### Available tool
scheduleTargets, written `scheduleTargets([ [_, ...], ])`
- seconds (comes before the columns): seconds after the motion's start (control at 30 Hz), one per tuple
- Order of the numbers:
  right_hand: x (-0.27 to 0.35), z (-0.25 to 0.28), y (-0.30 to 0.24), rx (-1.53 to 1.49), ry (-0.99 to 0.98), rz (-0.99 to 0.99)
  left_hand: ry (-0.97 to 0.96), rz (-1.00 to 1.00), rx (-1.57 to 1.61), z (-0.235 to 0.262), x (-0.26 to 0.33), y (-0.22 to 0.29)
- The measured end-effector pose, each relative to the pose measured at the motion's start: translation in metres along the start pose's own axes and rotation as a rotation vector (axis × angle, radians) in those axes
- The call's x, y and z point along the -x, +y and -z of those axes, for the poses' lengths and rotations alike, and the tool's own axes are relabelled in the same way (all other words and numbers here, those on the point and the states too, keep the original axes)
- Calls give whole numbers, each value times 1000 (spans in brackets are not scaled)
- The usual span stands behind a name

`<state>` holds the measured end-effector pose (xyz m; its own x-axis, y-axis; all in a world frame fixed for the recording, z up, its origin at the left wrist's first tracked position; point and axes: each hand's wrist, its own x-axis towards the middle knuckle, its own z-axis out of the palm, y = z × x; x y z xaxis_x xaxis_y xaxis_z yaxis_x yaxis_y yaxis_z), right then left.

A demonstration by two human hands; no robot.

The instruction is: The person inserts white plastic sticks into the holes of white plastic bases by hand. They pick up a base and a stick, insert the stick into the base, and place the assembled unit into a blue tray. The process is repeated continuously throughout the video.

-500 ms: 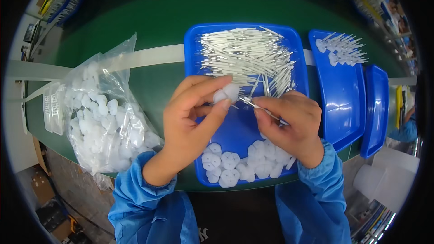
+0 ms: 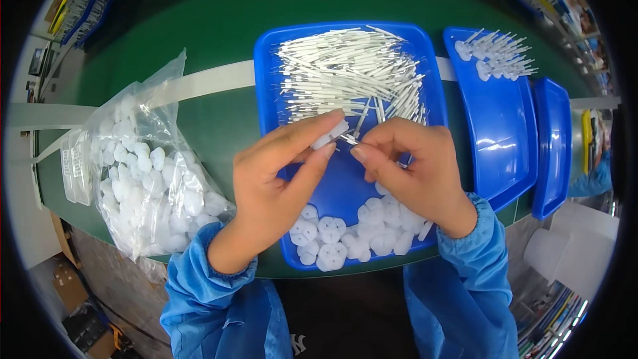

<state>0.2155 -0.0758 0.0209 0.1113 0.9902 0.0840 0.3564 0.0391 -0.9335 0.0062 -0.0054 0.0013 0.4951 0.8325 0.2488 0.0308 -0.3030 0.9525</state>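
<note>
Thumb and fingers of my left hand [image 2: 276, 173] pinch a white lobed, flower-shaped plastic piece [image 2: 330, 134] by its edges, now turned nearly edge-on. My right hand [image 2: 419, 163] is closed on one or more thin metal-tipped rods [image 2: 349, 138]; the exact number is hidden. The rod tips meet the plastic piece, but I cannot tell how far they go in. Both hands are over a blue tray [image 2: 332, 189]. A heap of white rods with metal ends [image 2: 345, 70] fills its far part, and loose white lobed pieces [image 2: 372, 226] lie along its near edge.
A clear plastic bag [image 2: 149, 179] of white pieces lies at the left. To the right, a second blue tray [image 2: 498, 139] holds lobed pieces with rods standing in them [image 2: 495, 56]. Beyond is a narrower blue tray [image 2: 553, 153]. All rest on a green table [image 2: 212, 33].
The plastic piece has tilted from face-on to nearly edge-on. My right hand has moved left toward it, bringing the rod tips against it. The whole view has shifted slightly.
</note>
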Motion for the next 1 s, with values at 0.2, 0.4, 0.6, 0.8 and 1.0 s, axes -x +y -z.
scheduleTargets([
  [0.2,0,1,0,-29,-40,-69,18,-47,-149,-4,3,4],
  [0.4,-5,-3,2,627,170,484,25,-135,-333,-4,3,3],
  [0.6,-7,-2,4,526,113,436,16,-126,-349,-5,5,4],
  [0.8,-7,-3,6,433,99,387,7,-61,-254,-6,6,4],
  [1.0,-3,-2,2,484,133,377,-19,1,-65,-3,2,1],
])
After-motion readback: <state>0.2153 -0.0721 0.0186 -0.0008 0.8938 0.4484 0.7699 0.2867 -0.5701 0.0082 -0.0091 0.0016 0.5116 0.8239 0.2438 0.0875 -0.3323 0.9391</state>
